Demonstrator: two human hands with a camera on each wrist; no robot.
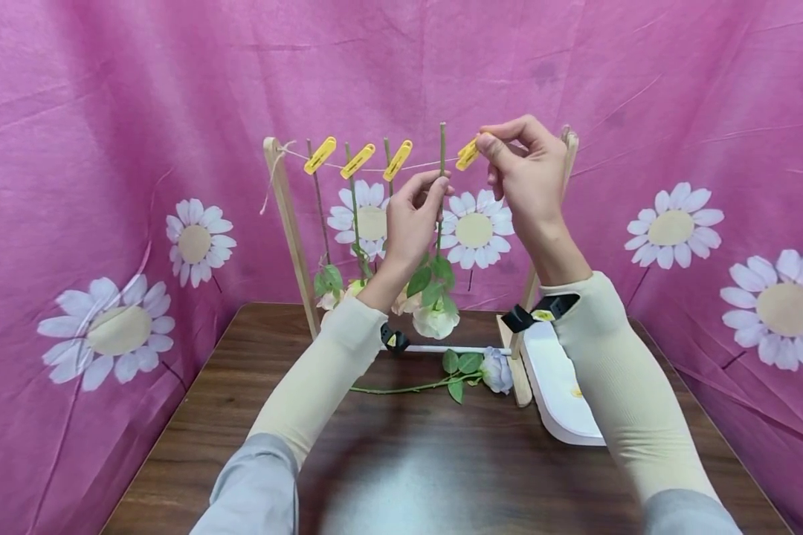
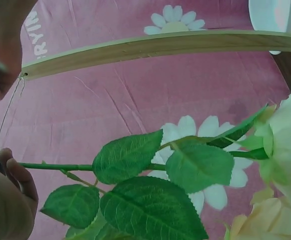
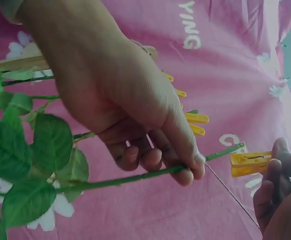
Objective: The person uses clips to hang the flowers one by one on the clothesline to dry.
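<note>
My left hand (image 1: 410, 227) pinches the green stem of a white rose (image 1: 436, 321), which hangs head down beside the string (image 1: 423, 165). The cut stem end sticks up above thumb and fingers. To the right of that stem, my right hand (image 1: 530, 172) pinches a yellow clothespin (image 1: 468, 154) close to the string. In the right wrist view, the clothespin's free end points at the stem tip, a small gap between them. Farther left, three more yellow clothespins (image 1: 320, 155) sit on the string with stems of upside-down roses at them.
Wooden posts (image 1: 288, 223) carry the string at both sides. A pale purple rose (image 1: 497, 370) lies on the brown table (image 1: 254, 446) below. On the right, partly behind my right forearm, stands a white tray (image 1: 555, 416) with a bit of yellow inside. Pink cloth printed with daisies surrounds the table.
</note>
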